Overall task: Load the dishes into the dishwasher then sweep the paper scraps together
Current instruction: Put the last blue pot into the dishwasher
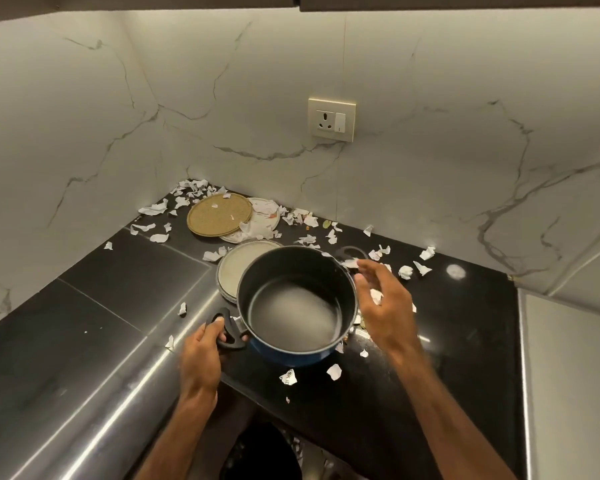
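Pot (291, 310): blk inside, dk blue outside; handle (227, 329) blk.
Desk (447, 341): glossy blk; edge (118, 393) silver-grey.
Wall (430, 98): white marble pattern w/ grey veins.
Scraps (334, 371): white, a few w/ blk print.
Tan plate (219, 214): tan, fine speckled grain, gold-ish rim.
White plate (267, 220): white w/ small red/orange marks.
Pale plate (234, 268): off-white, dk rim.
Socket (331, 119): cream frame, white face.

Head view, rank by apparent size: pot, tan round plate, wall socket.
1. pot: clearly largest, though it is nearest the camera, which inflates it.
2 and 3. tan round plate and wall socket: about alike here. The plate spans wider and the socket stands taller, so I am not ranking them.
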